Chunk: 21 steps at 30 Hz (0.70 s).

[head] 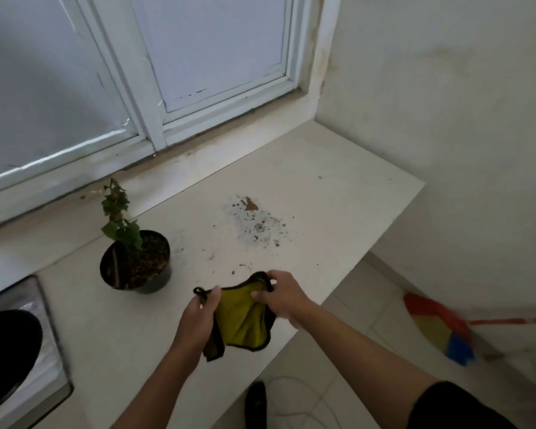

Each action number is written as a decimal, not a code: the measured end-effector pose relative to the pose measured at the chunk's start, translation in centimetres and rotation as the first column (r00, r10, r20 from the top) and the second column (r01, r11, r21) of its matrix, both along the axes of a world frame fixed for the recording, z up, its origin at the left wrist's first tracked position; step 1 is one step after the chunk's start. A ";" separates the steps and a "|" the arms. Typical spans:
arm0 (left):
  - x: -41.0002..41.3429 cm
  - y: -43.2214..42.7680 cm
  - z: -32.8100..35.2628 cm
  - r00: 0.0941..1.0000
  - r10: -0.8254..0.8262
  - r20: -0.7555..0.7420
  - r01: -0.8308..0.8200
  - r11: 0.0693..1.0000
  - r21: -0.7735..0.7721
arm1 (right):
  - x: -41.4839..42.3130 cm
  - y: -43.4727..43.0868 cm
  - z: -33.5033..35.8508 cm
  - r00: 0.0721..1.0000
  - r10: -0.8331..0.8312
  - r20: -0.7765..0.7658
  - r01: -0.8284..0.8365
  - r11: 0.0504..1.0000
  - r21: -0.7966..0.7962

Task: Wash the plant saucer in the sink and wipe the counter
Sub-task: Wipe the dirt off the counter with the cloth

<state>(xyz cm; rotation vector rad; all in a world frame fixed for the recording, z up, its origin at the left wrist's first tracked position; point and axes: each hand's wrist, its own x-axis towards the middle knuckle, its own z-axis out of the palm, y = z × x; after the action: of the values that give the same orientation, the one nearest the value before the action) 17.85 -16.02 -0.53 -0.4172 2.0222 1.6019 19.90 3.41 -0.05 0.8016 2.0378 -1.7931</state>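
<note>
At the left edge of the surface [338, 187] you have the sink [51, 342], its metal rim partly out of view. A black round thing [7, 351] lies in it; whether that is the saucer cannot be told from here. Right of the sink a black pot [135, 264] stands upright on the surface, well back from the front edge, with a small leafy plant [118, 218] in dark soil.

Your left hand [198, 317] is curled round the left edge of a yellow cloth [242, 320] with black trim, and a black loop sticks out above the thumb. The cloth hangs crumpled between both hands, near the front edge of the surface; whether it touches the surface cannot be told. Beyond it, toward the back edge, a patch of dirt [256, 221] lies scattered in brown crumbs and specks, apart from the pot. Your right hand [279, 295] pinches the cloth's upper right part, fingers curled over the trim.

Past the right edge of the surface, a broom [440, 329] with red, yellow and blue bristles lies on the tiled floor
</note>
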 end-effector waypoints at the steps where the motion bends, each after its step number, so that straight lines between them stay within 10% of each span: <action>1: -0.6 0.3 0.3 1.000 -0.013 0.007 0.012 0.999 0.050 | -0.7 0.4 0.1 1.000 0.012 -0.004 -0.012 1.000 0.011; 14: -11.5 4.3 -1.4 0.994 0.070 -0.082 -0.071 0.997 -0.003 | -14.1 5.2 -0.3 0.972 0.235 -0.031 -0.229 0.965 0.131; 21: -15.3 5.3 -2.8 0.980 0.187 0.067 -0.191 0.979 0.067 | -17.9 8.8 -1.3 0.971 0.236 0.041 -0.222 0.949 -0.223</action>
<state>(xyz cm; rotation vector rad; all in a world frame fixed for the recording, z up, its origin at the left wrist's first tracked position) 2.60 -10.74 -3.32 -0.6391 1.9203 1.7484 2.03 12.21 -1.30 0.5302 1.7722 -1.7898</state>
